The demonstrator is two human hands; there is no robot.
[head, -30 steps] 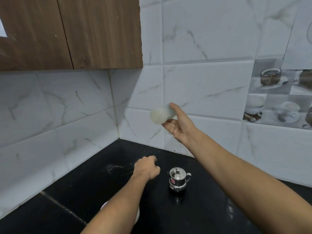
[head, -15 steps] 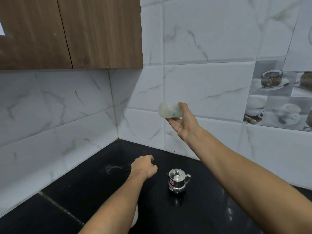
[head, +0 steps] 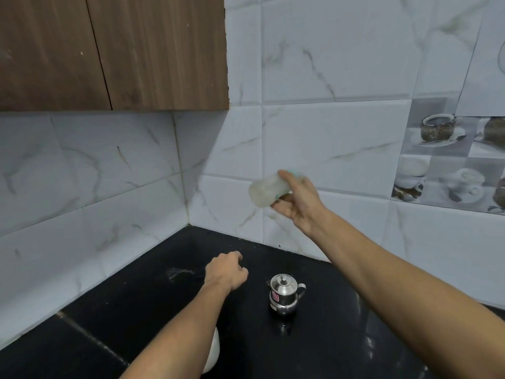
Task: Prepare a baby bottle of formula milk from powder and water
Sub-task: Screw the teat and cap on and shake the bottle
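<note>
The right hand [head: 299, 206] holds a blurred, milky translucent plastic baby bottle [head: 266, 190] sideways in curled fingers — above the glossy black surface [head: 328, 337] — while the left hand [head: 226, 270] hangs loosely fisted, holding nothing.

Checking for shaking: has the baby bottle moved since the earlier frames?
Yes. The baby bottle has dipped lower and slightly left against the wall's horizontal grout line.

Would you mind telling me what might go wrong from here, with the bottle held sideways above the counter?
The bottle lies almost sideways in the right hand, gripped near one end, so it may slip and drop onto the counter. Its top is hidden behind the hand; if loose, the contents might leak. A fall could knock the small steel pot below.
</note>
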